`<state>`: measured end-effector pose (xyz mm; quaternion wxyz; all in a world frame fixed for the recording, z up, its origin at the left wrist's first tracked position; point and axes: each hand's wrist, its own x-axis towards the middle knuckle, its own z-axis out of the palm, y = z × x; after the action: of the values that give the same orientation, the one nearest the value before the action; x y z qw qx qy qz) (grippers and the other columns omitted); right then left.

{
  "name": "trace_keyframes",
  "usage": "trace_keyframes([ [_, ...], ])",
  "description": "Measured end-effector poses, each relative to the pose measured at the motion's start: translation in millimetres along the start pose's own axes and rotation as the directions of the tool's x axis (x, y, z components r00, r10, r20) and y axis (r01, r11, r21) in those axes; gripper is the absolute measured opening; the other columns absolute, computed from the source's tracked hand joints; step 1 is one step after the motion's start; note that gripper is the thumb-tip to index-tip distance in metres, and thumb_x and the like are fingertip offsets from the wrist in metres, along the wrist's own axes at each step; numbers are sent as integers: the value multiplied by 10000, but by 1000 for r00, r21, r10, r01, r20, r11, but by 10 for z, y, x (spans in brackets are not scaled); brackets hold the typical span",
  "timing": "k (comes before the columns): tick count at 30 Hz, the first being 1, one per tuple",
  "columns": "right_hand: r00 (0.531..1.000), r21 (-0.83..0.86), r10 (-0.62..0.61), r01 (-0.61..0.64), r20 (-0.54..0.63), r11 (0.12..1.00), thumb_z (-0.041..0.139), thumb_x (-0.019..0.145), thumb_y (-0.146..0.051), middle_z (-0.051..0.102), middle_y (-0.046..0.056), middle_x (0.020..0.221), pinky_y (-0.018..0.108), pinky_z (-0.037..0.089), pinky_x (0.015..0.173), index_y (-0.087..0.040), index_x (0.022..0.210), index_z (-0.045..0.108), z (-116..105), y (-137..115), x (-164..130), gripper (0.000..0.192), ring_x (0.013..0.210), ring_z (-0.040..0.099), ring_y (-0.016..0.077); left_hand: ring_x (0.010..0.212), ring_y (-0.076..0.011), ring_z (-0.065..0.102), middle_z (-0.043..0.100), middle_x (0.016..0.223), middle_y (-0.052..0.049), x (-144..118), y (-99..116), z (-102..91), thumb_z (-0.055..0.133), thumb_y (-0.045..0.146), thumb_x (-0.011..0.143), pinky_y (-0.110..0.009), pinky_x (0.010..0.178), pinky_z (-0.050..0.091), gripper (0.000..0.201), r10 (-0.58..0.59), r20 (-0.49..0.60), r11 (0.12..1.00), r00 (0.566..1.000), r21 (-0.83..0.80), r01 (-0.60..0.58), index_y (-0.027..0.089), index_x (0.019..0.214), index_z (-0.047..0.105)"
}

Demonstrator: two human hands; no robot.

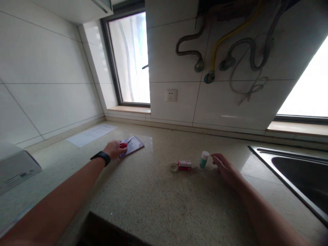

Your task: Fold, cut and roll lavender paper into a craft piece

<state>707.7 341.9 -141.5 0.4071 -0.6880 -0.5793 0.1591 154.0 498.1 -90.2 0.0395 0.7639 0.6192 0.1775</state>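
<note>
Here, one scissors (124,144), one bottle (204,160), two hands.

A speckled stone counter (159,201) runs along a white tiled wall. A white paper sheet (91,134) lies near the left corner, below a window (130,58). A wall socket (171,95) sits under looping hoses (230,54). A steel sink (297,177) is set in at the right. A white appliance (15,169) stands at far left.
</note>
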Motion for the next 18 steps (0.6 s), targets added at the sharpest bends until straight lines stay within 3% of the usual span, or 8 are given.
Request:
trace_keyframes([
  [5, 998, 20, 3, -2, -70, 1000, 433, 926, -632, 669, 74, 955, 345, 485, 611, -237, 1225, 529, 15, -10, 9, 505, 629, 610, 200, 859, -260, 666, 738, 914, -117, -206, 547, 152, 554, 530, 872, -342, 779, 492, 426, 87, -26, 988, 996, -127, -90, 172, 1009, 740],
  [10, 996, 28, 4, -1, -94, 1000, 446, 914, -628, 651, 91, 1029, 343, 482, 608, -221, 1207, 529, 21, -3, 18, 508, 626, 607, 187, 860, -223, 654, 701, 978, -92, -721, 1373, 412, 572, 535, 902, -333, 821, 503, 396, 307, -2, 924, 952, -240, -299, 209, 1039, 751],
  [12, 995, 30, 1, 2, -100, 1000, 447, 915, -620, 643, 97, 1036, 341, 483, 614, -221, 1198, 534, 22, 1, 16, 497, 658, 613, 196, 867, -245, 643, 686, 968, -101, -916, 1612, 492, 637, 574, 854, -364, 823, 512, 426, 331, 2, 913, 944, -253, -320, 209, 1043, 748],
  [15, 995, 35, -8, 11, -100, 999, 444, 923, -607, 637, 99, 1032, 338, 485, 622, -221, 1197, 536, 20, -4, 8, 482, 701, 619, 208, 957, -296, 610, 662, 1043, -137, -1122, 1796, 568, 687, 538, 821, -441, 881, 507, 457, 313, -18, 920, 950, -241, -308, 196, 1124, 714],
  [18, 996, 35, -9, 13, -91, 999, 452, 925, -600, 637, 94, 1010, 340, 483, 626, -222, 1192, 541, 17, -22, 1, 471, 716, 621, 216, 1013, -324, 573, 638, 1081, -145, -1250, 1834, 599, 697, 506, 818, -492, 926, 486, 448, 298, -32, 931, 954, -211, -297, 211, 1155, 690],
])
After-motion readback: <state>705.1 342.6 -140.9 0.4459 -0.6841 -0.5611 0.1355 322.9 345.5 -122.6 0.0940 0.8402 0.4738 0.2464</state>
